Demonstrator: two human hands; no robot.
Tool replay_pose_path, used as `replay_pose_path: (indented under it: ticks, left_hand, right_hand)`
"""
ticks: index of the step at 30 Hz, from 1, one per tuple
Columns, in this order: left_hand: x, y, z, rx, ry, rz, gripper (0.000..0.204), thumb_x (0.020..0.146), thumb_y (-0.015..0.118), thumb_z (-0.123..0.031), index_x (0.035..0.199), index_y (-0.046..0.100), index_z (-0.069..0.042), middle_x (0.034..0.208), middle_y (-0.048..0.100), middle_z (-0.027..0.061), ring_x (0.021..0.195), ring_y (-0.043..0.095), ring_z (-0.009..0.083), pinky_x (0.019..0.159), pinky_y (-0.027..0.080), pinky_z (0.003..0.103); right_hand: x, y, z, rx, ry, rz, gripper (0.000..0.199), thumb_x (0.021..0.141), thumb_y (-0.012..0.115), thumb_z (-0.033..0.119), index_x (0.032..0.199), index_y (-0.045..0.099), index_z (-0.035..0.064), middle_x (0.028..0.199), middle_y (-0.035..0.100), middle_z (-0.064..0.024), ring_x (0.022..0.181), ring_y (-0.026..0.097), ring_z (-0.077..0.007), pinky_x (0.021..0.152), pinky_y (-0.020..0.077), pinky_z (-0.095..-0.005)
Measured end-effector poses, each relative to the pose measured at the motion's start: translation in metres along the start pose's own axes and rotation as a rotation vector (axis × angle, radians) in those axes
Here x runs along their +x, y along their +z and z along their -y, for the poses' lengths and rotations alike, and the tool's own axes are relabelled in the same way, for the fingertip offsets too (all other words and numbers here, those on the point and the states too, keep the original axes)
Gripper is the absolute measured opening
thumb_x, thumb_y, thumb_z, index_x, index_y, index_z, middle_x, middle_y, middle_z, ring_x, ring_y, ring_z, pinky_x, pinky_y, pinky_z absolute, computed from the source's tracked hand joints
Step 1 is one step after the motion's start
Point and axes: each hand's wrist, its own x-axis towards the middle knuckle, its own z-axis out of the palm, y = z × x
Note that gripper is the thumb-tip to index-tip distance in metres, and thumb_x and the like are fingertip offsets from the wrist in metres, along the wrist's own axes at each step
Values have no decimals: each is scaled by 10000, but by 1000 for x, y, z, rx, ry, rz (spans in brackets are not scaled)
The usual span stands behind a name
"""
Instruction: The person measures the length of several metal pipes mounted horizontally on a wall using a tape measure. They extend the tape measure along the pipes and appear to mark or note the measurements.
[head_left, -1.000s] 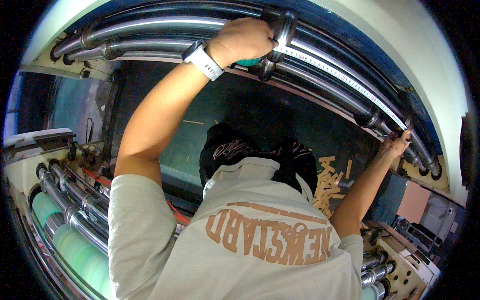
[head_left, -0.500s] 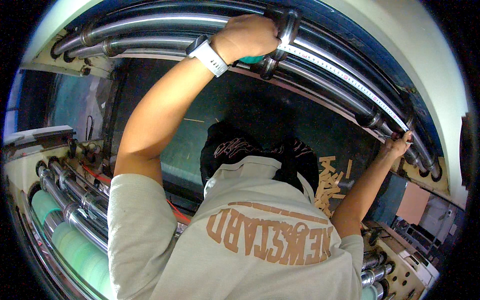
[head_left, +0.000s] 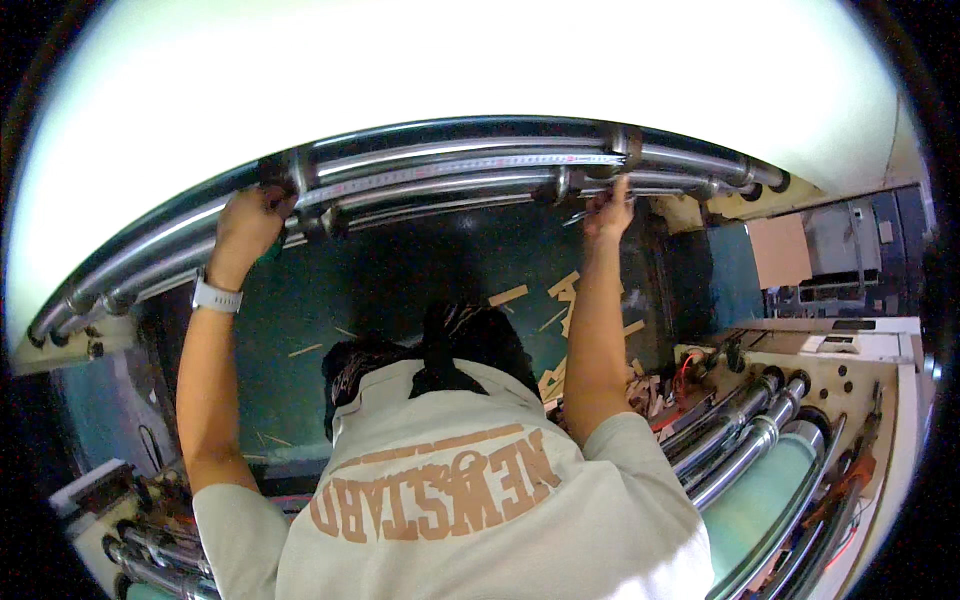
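Factory floor, big printing-type machine, long steel rollers [head_left: 450, 185], pale green cylinder [head_left: 765, 495], scrap strips [head_left: 560, 300] below

Person in front: seen from behind, pale shirt [head_left: 470, 500] with tan lettering, dark cap [head_left: 440, 345], both arms raised.
Left hand [head_left: 245, 225]: closed on a green tape-measure case [head_left: 270, 250] at the steel rods [head_left: 420, 185]; white wristwatch [head_left: 215, 297] on the wrist.
Right hand [head_left: 608, 210]: fingers up against the rods, pressing the tape's far end.
Tape [head_left: 470, 168]: stretched along the rods between both hands.
Surroundings: rollers [head_left: 745, 440] lower right, wood scraps [head_left: 560, 300] on dark floor below.
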Motion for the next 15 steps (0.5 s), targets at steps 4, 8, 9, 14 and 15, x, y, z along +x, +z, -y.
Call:
replay_pose_path:
  ticks: [4,8,9,14,15]
  left_hand:
    - [1,2,0,-56,53,1,261,774,548,-303,848,632,-67,812,601,176,774,571,344,652,445,412]
    - [3,2,0,-48,87,-32,246,768,555,-283,815,631,-53,780,601,178,753,573,341,649,446,408]
    - [3,2,1,-57,97,-25,245,766,557,-280,812,631,-52,780,601,179,752,573,342,649,445,408]
    - [5,3,4,-80,84,16,248,767,563,-281,824,629,-49,787,602,183,761,573,347,649,444,406]
    - [6,4,4,-79,72,15,252,767,564,-283,828,629,-48,789,602,183,764,574,348,650,444,406]
  right_hand:
    - [3,-2,-12,52,292,247,454,747,585,516,951,481,125,676,521,-19,482,410,-91,373,296,-207]
    - [8,-1,-14,112,294,313,454,764,565,516,942,507,102,731,558,-19,532,455,-86,398,313,-200]
    - [8,-1,-15,115,260,326,455,770,563,507,951,507,93,734,562,-19,522,438,-84,397,308,-198]
    - [8,2,-17,101,266,267,453,777,564,492,963,506,83,751,565,-20,518,410,-77,401,305,-202]
    - [8,3,-17,95,263,241,450,780,562,489,964,506,83,754,564,-20,518,407,-76,403,304,-201]
